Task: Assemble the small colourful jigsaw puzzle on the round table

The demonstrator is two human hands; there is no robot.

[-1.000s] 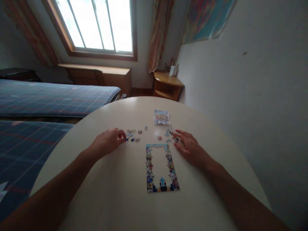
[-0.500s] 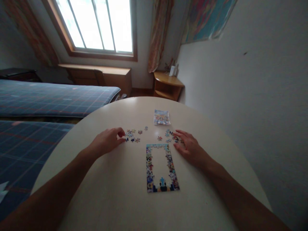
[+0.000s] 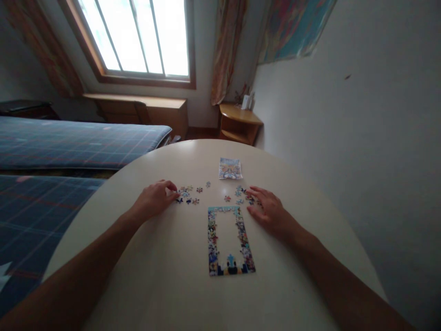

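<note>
A partly assembled jigsaw puzzle (image 3: 212,239) lies on the round table, its border joined around a bare middle and a blue-and-dark figure at its near end. Left of its far end, my left hand (image 3: 155,197) has thumb and forefinger pinched at the edge of a cluster of loose puzzle pieces (image 3: 186,195); the puzzle piece between the fingertips is mostly hidden. My right hand (image 3: 270,210) rests with fingers spread over a second group of pieces (image 3: 239,191), partly covering them. A lone reddish piece (image 3: 228,198) sits between the groups.
A small printed picture sheet (image 3: 230,168) lies beyond the pieces on the white table (image 3: 165,266). A bed with a plaid cover (image 3: 79,142) stands to the left. The wall (image 3: 361,151) runs along the right, and a corner shelf (image 3: 239,113) stands behind the table.
My left thumb has moved up toward the forefinger, closing the gap at the left cluster. My right hand stays spread over its pieces. The whole view has shifted slightly.
</note>
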